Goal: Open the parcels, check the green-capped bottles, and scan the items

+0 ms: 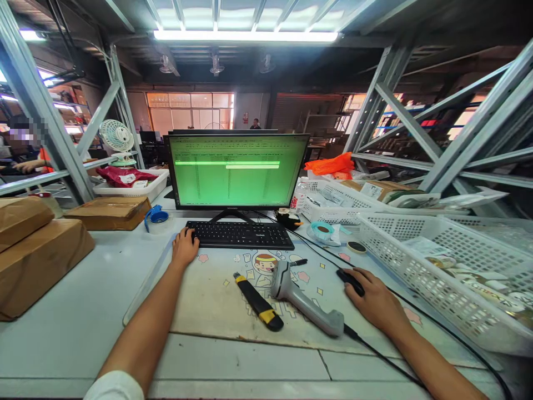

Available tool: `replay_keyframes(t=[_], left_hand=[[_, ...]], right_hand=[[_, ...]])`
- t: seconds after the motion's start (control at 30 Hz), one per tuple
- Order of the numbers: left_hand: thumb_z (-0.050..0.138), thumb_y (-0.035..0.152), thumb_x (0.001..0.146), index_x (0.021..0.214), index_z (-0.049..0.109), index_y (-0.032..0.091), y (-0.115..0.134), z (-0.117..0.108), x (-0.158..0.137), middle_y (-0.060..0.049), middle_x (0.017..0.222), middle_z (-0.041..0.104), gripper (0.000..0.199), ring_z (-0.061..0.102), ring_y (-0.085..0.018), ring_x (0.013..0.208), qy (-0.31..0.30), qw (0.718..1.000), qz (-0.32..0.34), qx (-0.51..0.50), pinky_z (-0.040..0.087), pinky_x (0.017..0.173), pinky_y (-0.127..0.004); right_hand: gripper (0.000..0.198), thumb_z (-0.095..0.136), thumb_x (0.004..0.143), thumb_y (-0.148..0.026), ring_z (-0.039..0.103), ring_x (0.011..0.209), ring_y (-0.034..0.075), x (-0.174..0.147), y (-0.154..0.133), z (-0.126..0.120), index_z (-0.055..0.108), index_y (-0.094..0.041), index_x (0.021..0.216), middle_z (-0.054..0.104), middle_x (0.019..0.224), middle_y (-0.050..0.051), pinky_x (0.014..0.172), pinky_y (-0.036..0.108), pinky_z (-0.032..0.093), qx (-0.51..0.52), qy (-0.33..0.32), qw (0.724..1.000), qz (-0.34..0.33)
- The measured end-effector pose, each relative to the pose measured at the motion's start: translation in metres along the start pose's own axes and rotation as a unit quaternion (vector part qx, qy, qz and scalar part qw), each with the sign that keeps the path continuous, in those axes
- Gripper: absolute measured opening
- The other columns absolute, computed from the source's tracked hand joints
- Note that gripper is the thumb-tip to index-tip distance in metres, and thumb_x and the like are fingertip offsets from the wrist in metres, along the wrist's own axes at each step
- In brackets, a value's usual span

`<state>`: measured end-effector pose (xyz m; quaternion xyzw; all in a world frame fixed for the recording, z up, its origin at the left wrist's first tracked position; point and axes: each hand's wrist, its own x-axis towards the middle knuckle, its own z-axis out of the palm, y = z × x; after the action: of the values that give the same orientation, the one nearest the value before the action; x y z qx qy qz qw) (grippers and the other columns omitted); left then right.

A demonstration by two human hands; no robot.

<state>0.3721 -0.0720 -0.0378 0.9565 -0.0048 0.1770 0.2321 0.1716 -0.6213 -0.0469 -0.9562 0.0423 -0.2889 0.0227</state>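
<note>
My left hand [185, 245] rests at the left end of a black keyboard [244, 235], fingers apart and touching its keys. On the right of the printed desk mat [200, 311], my right hand [372, 294] is wrapped over a black computer mouse [350, 281]. Between my hands lie a grey barcode scanner [308, 303] with a cable and a black and yellow utility knife [259, 303]. Behind the keyboard stands a monitor [233, 189] showing a green spreadsheet-like screen with a pale highlighted row.
Cardboard boxes [41, 261] and a blue tape dispenser [157, 215] are on the left. White plastic baskets [420, 266] with packets line the right. Tape rolls [322, 230] sit near the monitor. Metal frame posts rise on both sides; a fan [117, 136] and another person are at the left.
</note>
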Motion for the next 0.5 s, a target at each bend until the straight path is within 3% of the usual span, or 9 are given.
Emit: replay_keyframes(t=[0.37, 0.5], left_hand=[[0.047, 0.031, 0.1, 0.139, 0.06, 0.021, 0.0, 0.002, 0.002, -0.013, 0.159, 0.049, 0.042, 0.05, -0.035, 0.14, 0.001, 1.0, -0.007, -0.01, 0.043, 0.116, -0.053], [0.049, 0.031, 0.1, 0.139, 0.06, 0.023, 0.001, 0.002, 0.0, -0.011, 0.158, 0.05, 0.042, 0.05, -0.032, 0.14, 0.006, 1.0, -0.002, -0.012, 0.043, 0.116, -0.049]], right_hand=[[0.052, 0.043, 0.092, -0.055, 0.071, 0.113, 0.034, 0.003, -0.002, -0.004, 0.072, -0.025, 0.123, 0.07, 0.132, 0.012, 0.097, 0.053, 0.061, 0.034, -0.022, 0.999, 0.002], [0.051, 0.046, 0.09, -0.063, 0.075, 0.104, 0.037, 0.003, 0.013, 0.008, 0.07, -0.035, 0.126, 0.07, 0.133, 0.011, 0.081, 0.055, 0.065, 0.063, -0.027, 0.998, -0.003]])
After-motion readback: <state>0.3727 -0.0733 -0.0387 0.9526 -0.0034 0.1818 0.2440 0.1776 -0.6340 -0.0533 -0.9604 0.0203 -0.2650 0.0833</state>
